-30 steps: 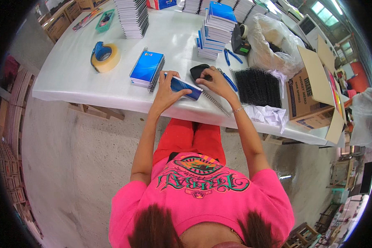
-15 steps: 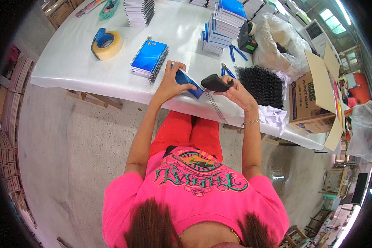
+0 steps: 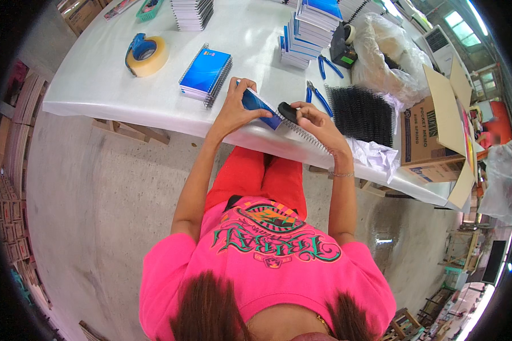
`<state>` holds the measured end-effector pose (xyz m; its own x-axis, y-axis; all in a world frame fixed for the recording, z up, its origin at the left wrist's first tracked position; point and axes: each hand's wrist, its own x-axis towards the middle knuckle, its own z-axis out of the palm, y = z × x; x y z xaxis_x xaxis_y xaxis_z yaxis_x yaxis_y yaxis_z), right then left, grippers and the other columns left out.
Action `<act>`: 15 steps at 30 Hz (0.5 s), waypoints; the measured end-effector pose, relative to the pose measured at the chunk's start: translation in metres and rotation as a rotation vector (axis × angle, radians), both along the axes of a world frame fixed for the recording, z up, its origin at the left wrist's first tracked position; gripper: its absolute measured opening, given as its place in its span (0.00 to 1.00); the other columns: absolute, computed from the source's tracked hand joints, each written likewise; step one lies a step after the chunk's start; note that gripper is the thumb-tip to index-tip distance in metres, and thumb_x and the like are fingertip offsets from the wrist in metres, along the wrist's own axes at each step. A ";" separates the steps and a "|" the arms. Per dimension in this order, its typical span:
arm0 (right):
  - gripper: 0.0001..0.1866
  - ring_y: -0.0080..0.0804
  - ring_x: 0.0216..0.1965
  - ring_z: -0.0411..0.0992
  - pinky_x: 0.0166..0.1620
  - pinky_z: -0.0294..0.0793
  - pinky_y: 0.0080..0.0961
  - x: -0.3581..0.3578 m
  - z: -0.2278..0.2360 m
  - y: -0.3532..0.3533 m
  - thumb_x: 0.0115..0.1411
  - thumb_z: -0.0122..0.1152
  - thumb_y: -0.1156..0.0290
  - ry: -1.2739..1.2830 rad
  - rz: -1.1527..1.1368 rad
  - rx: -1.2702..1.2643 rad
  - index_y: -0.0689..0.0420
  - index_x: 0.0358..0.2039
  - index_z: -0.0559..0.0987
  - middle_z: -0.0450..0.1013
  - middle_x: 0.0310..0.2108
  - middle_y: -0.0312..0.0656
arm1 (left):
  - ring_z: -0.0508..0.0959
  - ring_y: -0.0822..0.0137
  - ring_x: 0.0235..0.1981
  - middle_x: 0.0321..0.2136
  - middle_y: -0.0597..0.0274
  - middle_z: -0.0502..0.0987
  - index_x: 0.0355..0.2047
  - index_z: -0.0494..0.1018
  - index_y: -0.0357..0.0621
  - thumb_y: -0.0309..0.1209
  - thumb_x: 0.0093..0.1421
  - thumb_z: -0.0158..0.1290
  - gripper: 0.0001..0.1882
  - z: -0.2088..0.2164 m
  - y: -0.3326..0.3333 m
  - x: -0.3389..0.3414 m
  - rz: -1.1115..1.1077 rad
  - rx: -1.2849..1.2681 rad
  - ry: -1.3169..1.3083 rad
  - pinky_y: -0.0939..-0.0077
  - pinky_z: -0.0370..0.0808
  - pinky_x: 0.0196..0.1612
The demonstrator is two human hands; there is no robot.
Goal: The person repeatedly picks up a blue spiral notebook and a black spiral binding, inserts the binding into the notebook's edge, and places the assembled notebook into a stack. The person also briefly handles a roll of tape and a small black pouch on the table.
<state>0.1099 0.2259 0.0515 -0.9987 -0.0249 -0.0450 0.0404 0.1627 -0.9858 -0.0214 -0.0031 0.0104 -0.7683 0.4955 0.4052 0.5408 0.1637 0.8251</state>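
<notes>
Above the table's near edge, my left hand (image 3: 233, 112) grips a small blue-covered memo pad (image 3: 260, 109), fingers on its far side and thumb along the near side. A wire spiral coil (image 3: 310, 136) runs from the pad's right edge out toward my right wrist. My right hand (image 3: 321, 126) is closed on a rounded black piece (image 3: 287, 110), whose exact kind I cannot make out. That piece sits against the pad's edge where the coil begins. Left of my left hand lies a short stack of spiral-bound blue memo pads (image 3: 206, 69).
Blue-handled cutters (image 3: 320, 98) and a second pair (image 3: 330, 67) lie beyond my right hand. A bundle of black coils (image 3: 361, 116), crumpled paper (image 3: 375, 156) and an open carton (image 3: 429, 133) are rightward. Farther back are stacked pads (image 3: 310, 34) and a tape roll (image 3: 148, 57).
My right hand has drawn in and tilted the black piece down against the pad's edge. The coil's free end has swung up and right, toward my wrist. My left hand stays nearly still.
</notes>
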 end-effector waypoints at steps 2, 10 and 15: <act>0.18 0.29 0.55 0.64 0.58 0.65 0.29 0.003 0.000 -0.002 0.55 0.69 0.56 0.002 -0.004 -0.079 0.56 0.36 0.76 0.66 0.57 0.41 | 0.69 0.58 0.44 0.42 0.57 0.61 0.42 0.66 0.46 0.47 0.35 0.75 0.39 -0.002 -0.002 0.001 0.010 -0.007 0.009 0.66 0.72 0.45; 0.11 0.30 0.55 0.66 0.60 0.62 0.28 0.008 0.004 0.001 0.57 0.66 0.67 0.062 0.031 -0.425 0.60 0.36 0.77 0.67 0.55 0.44 | 0.70 0.59 0.43 0.41 0.58 0.62 0.43 0.66 0.46 0.47 0.35 0.75 0.39 0.003 0.000 -0.001 -0.029 -0.008 0.028 0.67 0.72 0.45; 0.13 0.28 0.50 0.68 0.55 0.66 0.27 0.009 0.009 -0.002 0.57 0.67 0.64 0.104 -0.104 -0.100 0.60 0.36 0.79 0.71 0.49 0.40 | 0.69 0.59 0.45 0.41 0.58 0.63 0.44 0.66 0.47 0.47 0.36 0.75 0.40 0.003 -0.001 0.001 -0.050 -0.014 -0.007 0.66 0.70 0.47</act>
